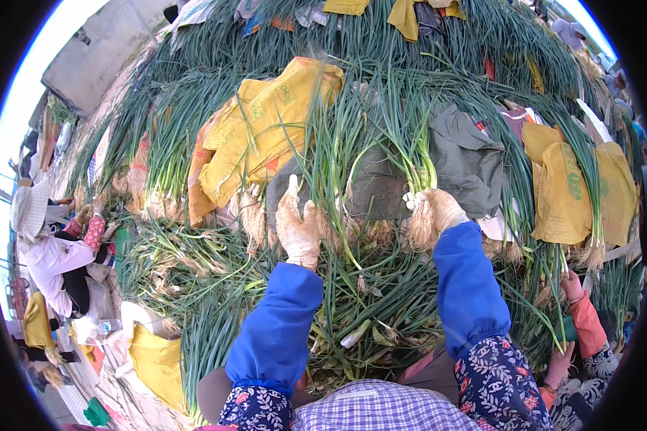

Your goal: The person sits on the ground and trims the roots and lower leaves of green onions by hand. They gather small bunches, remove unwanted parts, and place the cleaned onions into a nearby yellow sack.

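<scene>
My right hand (443, 209), in a soiled pale glove, grips a bunch of green onions (421, 167) just above its stringy roots. The long green leaves point away from me over a dark grey cloth (466, 156). My left hand (297, 231), gloved too, has its fingers apart beside loose green onions (329, 178) on its right; no stalk shows clearly in its grasp. Below both hands lies a heap of loose onion leaves and trimmings (377, 291), with a short white stalk (356, 334) among them.
Yellow woven sacks (269, 129) cover part of the onion rows ahead; more sacks (561, 188) lie at right. A co-worker in a white hat (29, 210) sits at left. Another person's hands (563, 355) hold onions close at right. A green onion pile (207, 334) lies at lower left.
</scene>
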A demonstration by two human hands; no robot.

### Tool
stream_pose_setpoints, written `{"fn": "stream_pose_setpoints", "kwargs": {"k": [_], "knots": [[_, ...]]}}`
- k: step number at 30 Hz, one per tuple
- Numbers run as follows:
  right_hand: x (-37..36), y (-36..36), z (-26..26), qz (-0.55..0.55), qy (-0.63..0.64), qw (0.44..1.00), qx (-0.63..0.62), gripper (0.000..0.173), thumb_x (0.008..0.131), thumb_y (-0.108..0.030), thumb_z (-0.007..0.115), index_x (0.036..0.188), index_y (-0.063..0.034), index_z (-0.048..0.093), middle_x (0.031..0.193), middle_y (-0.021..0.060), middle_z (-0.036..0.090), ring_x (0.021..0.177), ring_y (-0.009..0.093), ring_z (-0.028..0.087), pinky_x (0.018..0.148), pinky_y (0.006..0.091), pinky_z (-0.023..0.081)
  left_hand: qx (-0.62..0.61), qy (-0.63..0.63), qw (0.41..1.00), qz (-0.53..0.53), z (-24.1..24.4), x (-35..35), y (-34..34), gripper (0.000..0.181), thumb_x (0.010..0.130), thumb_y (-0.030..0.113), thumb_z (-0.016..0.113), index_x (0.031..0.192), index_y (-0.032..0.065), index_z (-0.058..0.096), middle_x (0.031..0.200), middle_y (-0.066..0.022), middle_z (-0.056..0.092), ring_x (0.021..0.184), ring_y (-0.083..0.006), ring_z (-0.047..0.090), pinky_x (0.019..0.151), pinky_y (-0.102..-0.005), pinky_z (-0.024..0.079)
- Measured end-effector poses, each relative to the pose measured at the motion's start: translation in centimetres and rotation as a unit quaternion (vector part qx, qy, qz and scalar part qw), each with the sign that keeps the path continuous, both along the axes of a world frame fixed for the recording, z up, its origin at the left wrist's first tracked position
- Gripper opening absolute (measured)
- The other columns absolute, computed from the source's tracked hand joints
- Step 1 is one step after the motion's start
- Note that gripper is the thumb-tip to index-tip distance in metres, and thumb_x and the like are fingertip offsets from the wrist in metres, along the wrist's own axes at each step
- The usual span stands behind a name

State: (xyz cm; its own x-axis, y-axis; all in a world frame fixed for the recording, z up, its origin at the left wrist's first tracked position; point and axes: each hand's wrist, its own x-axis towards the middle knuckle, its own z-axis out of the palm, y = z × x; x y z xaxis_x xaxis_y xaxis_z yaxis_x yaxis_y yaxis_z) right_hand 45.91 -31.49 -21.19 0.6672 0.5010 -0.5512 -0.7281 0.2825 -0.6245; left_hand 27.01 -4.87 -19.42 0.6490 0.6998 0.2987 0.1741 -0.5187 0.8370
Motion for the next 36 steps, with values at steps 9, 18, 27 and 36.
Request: {"fn": "stream_pose_setpoints", "kwargs": {"k": [9,18,27,36], "knots": [[-14.1,-0.7,6.4,-0.062,0.068,0.978,0.189,0.027,0.091,-0.005,0.049,0.112,0.01,0.054,0.096,0.0181,0.066,0.083,0.03,0.066,0.078,0.0404,0.056,-0.541,0.058,0.833,-0.102,5.6,-8.1,-11.5,0.045,0.092,0.016,0.066,0.135,0.0063,0.056,0.12,-0.0031,0.064,0.101,-0.0133,0.06,0.079,-0.0258,0.049],[-30.8,-4.2,6.3,0.144,-0.021,0.985,0.092,0.013,0.089,-0.004,0.058,0.098,0.0049,0.062,0.084,0.0119,0.065,0.075,0.022,0.064,0.069,0.0348,0.054,-0.546,0.005,0.821,-0.167,5.6,-17.7,-16.5,0.014,0.089,0.007,0.065,0.1,-0.0002,0.069,0.082,-0.0052,0.069,0.066,-0.0154,0.063,0.06,-0.0285,0.051],[-35.1,-5.9,9.8,0.143,0.002,0.98,0.136,0.031,0.085,-0.003,0.064,0.115,0.0033,0.056,0.094,0.0107,0.065,0.081,0.023,0.065,0.074,0.0374,0.056,-0.587,0.002,0.792,-0.169,7.9,-22.3,-18.2,0.021,0.093,0.015,0.062,0.111,0.0042,0.066,0.086,-0.0059,0.068,0.066,-0.0142,0.062,0.057,-0.0295,0.051],[-35.0,-3.6,11.3,0.097,-0.014,0.958,0.269,0.047,0.084,-0.001,0.064,0.127,0.0074,0.048,0.108,0.0213,0.064,0.083,0.024,0.064,0.083,0.0417,0.056,-0.743,-0.059,0.653,-0.134,5.8,-27.7,-20.0,0.066,0.097,0.059,0.038,0.141,0.0101,0.043,0.133,-0.0109,0.053,0.116,-0.0298,0.052,0.098,-0.0454,0.041]]}}
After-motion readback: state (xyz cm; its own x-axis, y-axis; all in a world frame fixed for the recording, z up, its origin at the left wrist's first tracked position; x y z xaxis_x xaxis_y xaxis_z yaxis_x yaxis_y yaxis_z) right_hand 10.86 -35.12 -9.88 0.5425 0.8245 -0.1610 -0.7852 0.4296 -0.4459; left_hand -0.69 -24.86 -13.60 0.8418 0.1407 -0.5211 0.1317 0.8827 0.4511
